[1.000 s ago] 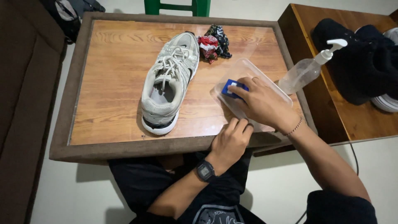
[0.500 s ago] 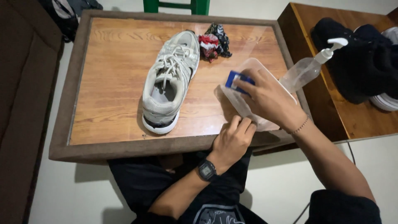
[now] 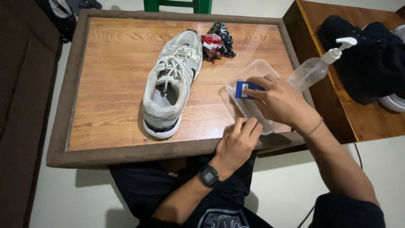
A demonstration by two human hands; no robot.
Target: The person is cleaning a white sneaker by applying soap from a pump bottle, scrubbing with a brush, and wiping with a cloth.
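My right hand [image 3: 280, 101] grips a small blue brush [image 3: 244, 89] over a clear plastic container [image 3: 253, 67] at the table's right side. My left hand [image 3: 237, 141], with a black wristwatch, rests on the table's near edge with fingers curled against the container's front corner. A grey and white sneaker [image 3: 172, 81] lies in the middle of the wooden table [image 3: 109, 84], toe toward me. What the container holds is hidden by my hand.
A crumpled red and black cloth [image 3: 217, 42] lies behind the sneaker. A clear pump bottle [image 3: 316, 67] leans at the table's right edge. A second wooden table [image 3: 350, 114] on the right carries dark cloth [image 3: 371, 55]. A green stool [image 3: 177, 5] stands beyond.
My right hand has shifted the blue brush a little up and left over the container. My left hand has stayed at the table edge.
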